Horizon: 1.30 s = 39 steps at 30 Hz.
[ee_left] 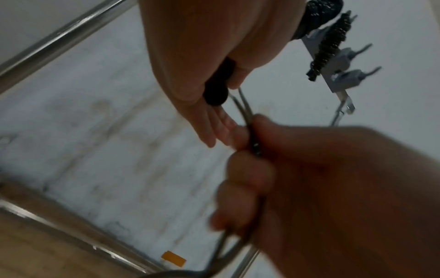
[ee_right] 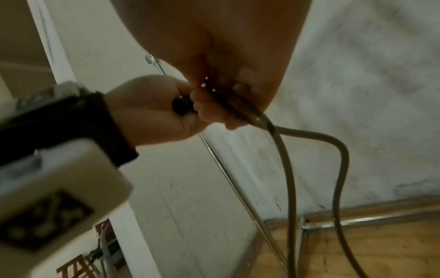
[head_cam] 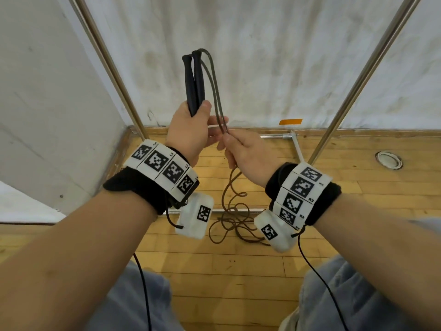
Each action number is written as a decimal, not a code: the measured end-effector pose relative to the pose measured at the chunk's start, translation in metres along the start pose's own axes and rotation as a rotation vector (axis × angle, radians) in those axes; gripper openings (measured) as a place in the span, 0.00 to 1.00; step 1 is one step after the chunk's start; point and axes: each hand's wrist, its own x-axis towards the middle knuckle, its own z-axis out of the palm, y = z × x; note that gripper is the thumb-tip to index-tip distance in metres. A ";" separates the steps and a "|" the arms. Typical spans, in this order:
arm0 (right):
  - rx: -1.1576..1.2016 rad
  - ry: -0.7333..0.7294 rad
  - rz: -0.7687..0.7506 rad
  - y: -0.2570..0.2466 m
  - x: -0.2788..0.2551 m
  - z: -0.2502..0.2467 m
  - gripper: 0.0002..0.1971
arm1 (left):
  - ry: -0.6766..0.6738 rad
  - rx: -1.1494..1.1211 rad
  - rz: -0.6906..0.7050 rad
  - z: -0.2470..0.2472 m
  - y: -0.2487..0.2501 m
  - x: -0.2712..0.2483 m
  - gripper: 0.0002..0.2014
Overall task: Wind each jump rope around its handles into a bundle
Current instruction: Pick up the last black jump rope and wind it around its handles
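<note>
My left hand [head_cam: 194, 126] grips two black jump-rope handles [head_cam: 194, 87] side by side, upright, at chest height. The brown rope [head_cam: 214, 91] leaves the handle tops, arcs over and drops as two strands into my right hand [head_cam: 235, 145], which pinches them just right of the left fingers. Below, the rest of the rope [head_cam: 232, 218] hangs down to a loose tangle on the floor. The left wrist view shows the handle butts [ee_left: 215, 94] under my left hand [ee_left: 209, 116] and my right hand [ee_left: 257, 169] curled round the strands. In the right wrist view two rope strands [ee_right: 290, 169] hang down.
Slanted metal frame poles stand at left [head_cam: 112, 68] and right [head_cam: 362, 75], with base bars [head_cam: 274, 136] on the wooden floor. A white sheet wall [head_cam: 262, 56] closes the back. Orange tape [head_cam: 290, 121] and a round floor fitting [head_cam: 389, 159] lie to the right.
</note>
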 end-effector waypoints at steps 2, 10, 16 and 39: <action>-0.008 -0.060 0.051 0.003 -0.003 0.008 0.18 | -0.057 -0.060 -0.079 0.001 0.000 -0.001 0.06; -0.009 -0.185 0.116 0.008 -0.005 0.020 0.20 | -0.115 -0.217 -0.221 0.002 -0.001 -0.005 0.06; -0.128 -0.277 0.107 0.007 -0.005 0.019 0.20 | -0.051 -0.211 -0.226 0.000 0.001 -0.001 0.06; -0.282 0.066 -0.069 0.009 0.009 -0.046 0.11 | 0.059 1.182 0.240 -0.057 -0.015 0.025 0.12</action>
